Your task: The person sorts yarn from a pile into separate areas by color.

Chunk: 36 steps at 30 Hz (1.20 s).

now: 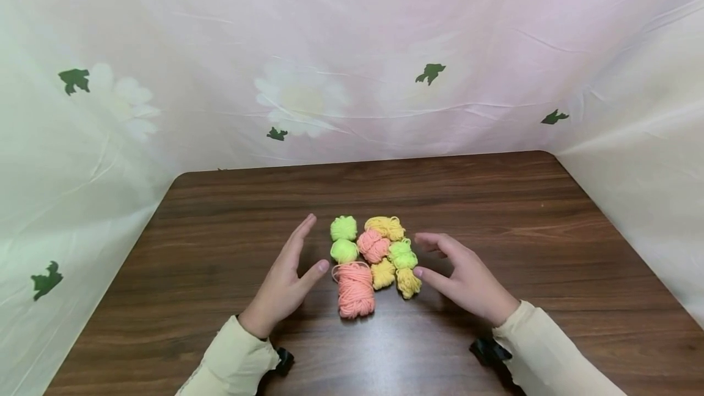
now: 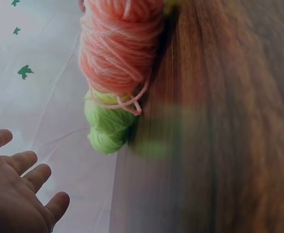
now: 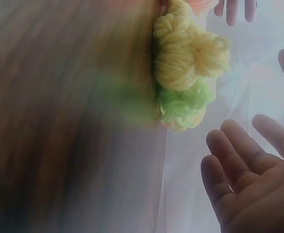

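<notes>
A cluster of small yarn balls lies on the wooden table. In the head view, a large pink skein of yarn [image 1: 355, 291] is at the near left, with two green yarn balls [image 1: 344, 239] behind it. To the right are a small pink yarn ball [image 1: 373, 245], a third green ball [image 1: 403, 254] and three yellow yarn balls [image 1: 383, 274]. My left hand [image 1: 283, 289] hovers left of the cluster, fingers extended and holding nothing. On the other side, my right hand [image 1: 464, 274] faces the yarn with fingers spread, its thumb tip close to the nearest yellow ball [image 3: 176, 58].
The dark brown wooden table [image 1: 220, 225] has rounded far corners. Behind it hangs a pale floral cloth [image 1: 352, 47] with green leaf shapes, and similar cloth lines both sides. Black straps [image 1: 491, 352] circle both wrists below cream sleeves [image 1: 550, 347].
</notes>
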### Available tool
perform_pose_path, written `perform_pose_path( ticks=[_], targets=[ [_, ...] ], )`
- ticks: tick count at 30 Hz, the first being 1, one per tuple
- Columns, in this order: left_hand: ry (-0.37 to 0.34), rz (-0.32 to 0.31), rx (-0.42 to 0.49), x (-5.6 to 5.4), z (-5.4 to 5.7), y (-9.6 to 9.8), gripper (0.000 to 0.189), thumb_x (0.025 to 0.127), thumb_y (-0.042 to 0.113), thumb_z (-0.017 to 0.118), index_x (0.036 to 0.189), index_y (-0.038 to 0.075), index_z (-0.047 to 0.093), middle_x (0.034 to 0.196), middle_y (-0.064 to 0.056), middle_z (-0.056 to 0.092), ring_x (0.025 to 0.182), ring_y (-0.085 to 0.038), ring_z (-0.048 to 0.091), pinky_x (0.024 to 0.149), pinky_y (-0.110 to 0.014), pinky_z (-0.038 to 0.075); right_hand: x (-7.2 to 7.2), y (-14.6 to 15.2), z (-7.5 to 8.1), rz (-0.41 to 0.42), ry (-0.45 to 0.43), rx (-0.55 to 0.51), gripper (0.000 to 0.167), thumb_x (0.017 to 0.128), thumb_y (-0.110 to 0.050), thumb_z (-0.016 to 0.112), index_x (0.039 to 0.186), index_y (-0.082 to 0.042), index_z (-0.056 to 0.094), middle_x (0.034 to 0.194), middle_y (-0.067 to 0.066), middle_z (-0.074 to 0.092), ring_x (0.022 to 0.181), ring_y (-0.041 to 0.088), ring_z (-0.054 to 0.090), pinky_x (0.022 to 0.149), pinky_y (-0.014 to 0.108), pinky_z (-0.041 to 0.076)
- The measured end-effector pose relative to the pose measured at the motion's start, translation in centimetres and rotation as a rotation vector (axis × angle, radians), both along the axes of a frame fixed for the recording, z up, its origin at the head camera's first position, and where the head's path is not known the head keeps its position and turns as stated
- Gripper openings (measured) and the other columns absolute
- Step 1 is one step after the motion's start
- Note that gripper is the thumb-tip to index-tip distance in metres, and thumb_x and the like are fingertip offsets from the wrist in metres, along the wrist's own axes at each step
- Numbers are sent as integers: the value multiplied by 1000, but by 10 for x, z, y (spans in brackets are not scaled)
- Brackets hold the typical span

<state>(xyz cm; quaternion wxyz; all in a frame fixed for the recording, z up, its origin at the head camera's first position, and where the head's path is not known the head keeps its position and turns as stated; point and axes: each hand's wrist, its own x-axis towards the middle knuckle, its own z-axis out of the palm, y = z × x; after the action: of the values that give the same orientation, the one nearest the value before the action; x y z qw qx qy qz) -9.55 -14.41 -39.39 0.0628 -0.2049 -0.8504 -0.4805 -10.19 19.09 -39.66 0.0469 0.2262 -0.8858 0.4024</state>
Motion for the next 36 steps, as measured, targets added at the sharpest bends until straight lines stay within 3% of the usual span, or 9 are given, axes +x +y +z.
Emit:
perform_pose_path(
  ticks=[11, 25, 29, 36],
  targets=[
    [-44, -5, 14, -6, -7, 6, 75, 100, 21, 64, 161, 22, 21, 166, -1, 20, 151, -25, 18, 118, -57, 21, -5, -4, 1, 19, -33, -12, 50, 93, -30, 75, 135, -10, 58, 130, 6, 63, 110, 23, 61, 89, 50, 51],
    [-213, 41, 72, -24, -15, 4, 67, 103, 27, 59, 159, 22, 24, 162, -11, 29, 148, -32, 27, 117, -56, 25, -11, -8, -5, -8, -127, -44, 50, 95, -33, 72, 136, -8, 58, 122, 5, 65, 106, 23, 63, 87, 45, 53],
    [-219, 41, 89, -30, -19, 4, 66, 102, 27, 60, 159, 19, 26, 159, -17, 33, 146, -34, 31, 115, -57, 29, -14, -8, -7, -11, -165, -61, 50, 94, -33, 72, 135, -9, 58, 120, 4, 65, 103, 21, 64, 85, 40, 53],
    [-259, 17, 148, -42, -27, 3, 62, 103, 22, 59, 156, 9, 30, 157, -14, 39, 142, -34, 39, 115, -54, 30, -19, -9, -10, -10, -204, -76, 47, 94, -32, 73, 133, -10, 59, 116, 1, 66, 100, 17, 63, 84, 38, 53]
  ],
)
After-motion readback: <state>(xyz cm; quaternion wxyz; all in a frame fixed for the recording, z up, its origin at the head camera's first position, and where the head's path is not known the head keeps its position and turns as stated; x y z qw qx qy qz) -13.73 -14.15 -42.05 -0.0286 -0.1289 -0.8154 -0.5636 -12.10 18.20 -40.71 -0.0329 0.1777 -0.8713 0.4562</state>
